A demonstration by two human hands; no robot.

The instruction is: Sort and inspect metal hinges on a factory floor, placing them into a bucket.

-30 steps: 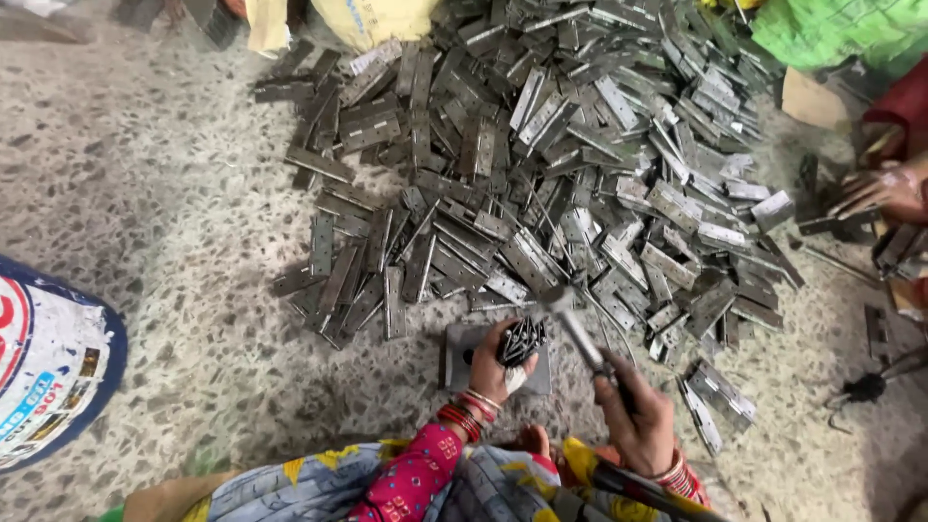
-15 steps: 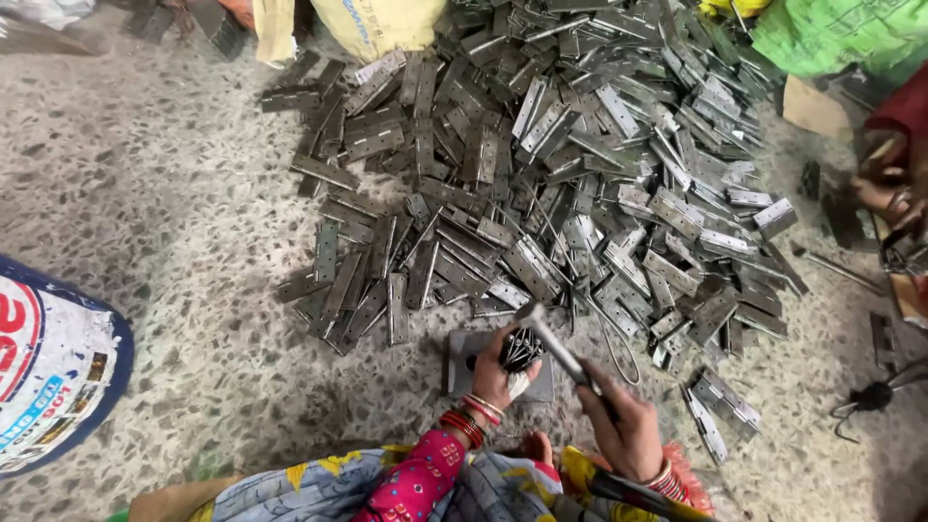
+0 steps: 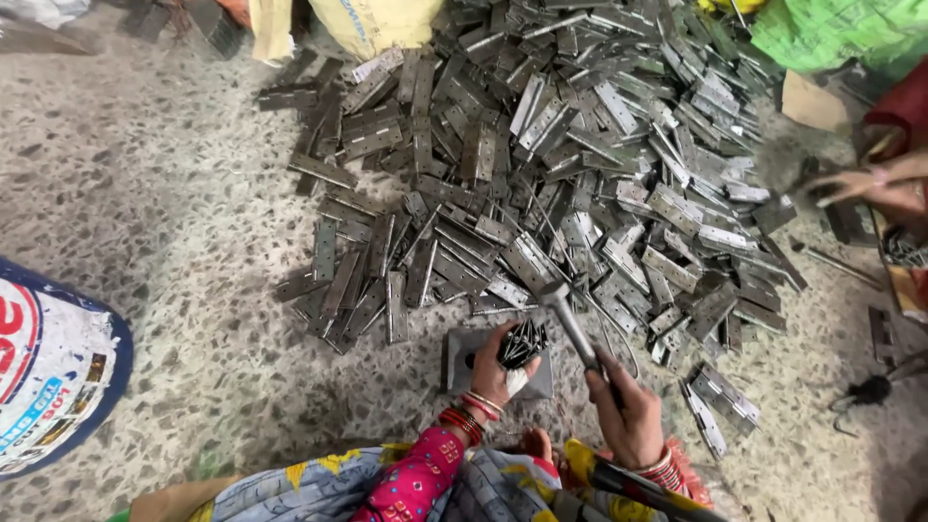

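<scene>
Hammer raised, hinge pile probably crowding block

Pink dotted sleeve, red bangles, yellow-flowered grey garment.

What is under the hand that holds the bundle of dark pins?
Under the left hand with its bundle of dark metal pins lies a square grey metal block on the speckled floor. The hand covers the block's middle.

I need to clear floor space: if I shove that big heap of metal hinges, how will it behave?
The heap of hinges is probably heavy: many stacked steel plates. Loosely piled at all angles, the pieces would likely slide and scatter rather than move together. Flat leaves won't roll, though some could flop open at the knuckle.
</scene>
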